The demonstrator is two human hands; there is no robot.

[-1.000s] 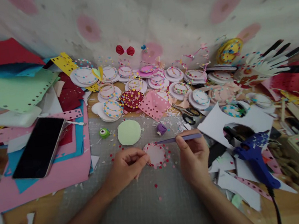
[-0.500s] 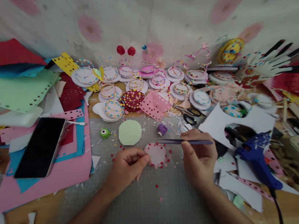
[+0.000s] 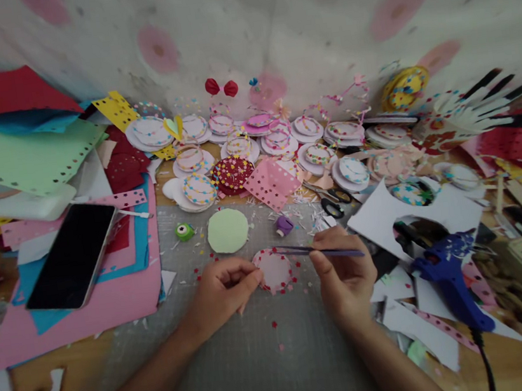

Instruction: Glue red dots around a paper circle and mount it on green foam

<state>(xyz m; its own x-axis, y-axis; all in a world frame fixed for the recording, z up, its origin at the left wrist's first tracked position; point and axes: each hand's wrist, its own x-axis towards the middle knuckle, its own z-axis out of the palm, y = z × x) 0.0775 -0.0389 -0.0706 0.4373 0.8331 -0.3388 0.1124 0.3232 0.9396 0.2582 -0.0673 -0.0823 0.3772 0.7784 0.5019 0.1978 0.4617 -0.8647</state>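
Note:
A small pale pink paper disc [image 3: 275,270] with red stars round its rim lies on the grey cutting mat [image 3: 208,382]. My left hand [image 3: 227,286] pinches the disc's left edge between thumb and forefinger. In my right hand [image 3: 346,274] is a pair of dark tweezers [image 3: 330,252], pointing left, the tips over the disc's upper rim. Whether the tips grip a star is too small to tell. Loose red stars [image 3: 274,324] lie about the disc. Just behind it are a light green paper circle [image 3: 228,230], a purple craft punch [image 3: 283,225] and a green one [image 3: 184,232].
Many white discs with star-studded rings [image 3: 199,191] line the back. Scissors [image 3: 333,202] lie behind my right hand. A blue glue gun [image 3: 450,279] rests on paper scraps at right. A phone [image 3: 71,256] sits on coloured sheets at left.
My right hand has shifted slightly left, bringing the tweezer tips further over the disc's upper rim. My left hand keeps its pinch at the disc's edge.

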